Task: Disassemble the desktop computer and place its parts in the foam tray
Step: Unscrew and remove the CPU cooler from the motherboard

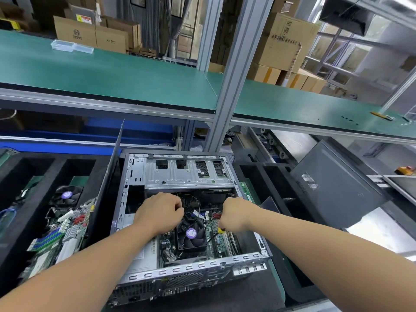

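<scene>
An open desktop computer case of grey sheet metal (180, 176), its edges punched with slots, lies on its side in the lower middle of the frame with its side panel off. Inside it, a green motherboard (221, 240) carries a square black cooler fan with a round purple hub label (191, 233), and a stamped silver drive cage (186, 174) spans the far end. The left hand (161, 213) sits just left of centre, fingers curled down over thin black wires (194, 206) beside the fan; whether it actually pinches one cannot be told. The right hand (236, 213), right of centre, is clenched round a screwdriver with a yellow-and-black handle (221, 230), whose dark shaft slants down-left to the board near the fan. At the lower left, a black foam tray with deep rectangular pockets (15, 172) holds a second green circuit board with blue and white slots (58, 235) and another black fan with a purple label (67, 195). A flat dark-grey metal panel (113, 167) stands on edge between this tray and the case. To the right, more black foam (265, 176) holds a slim green memory stick (246, 191), and a dark-grey perforated cover (333, 183) leans at the middle right. Across the upper frame runs a smooth green shelf (112, 73) on aluminium posts, bearing a clear plastic box (72, 46), with brown cardboard cartons (90, 32) behind.
</scene>
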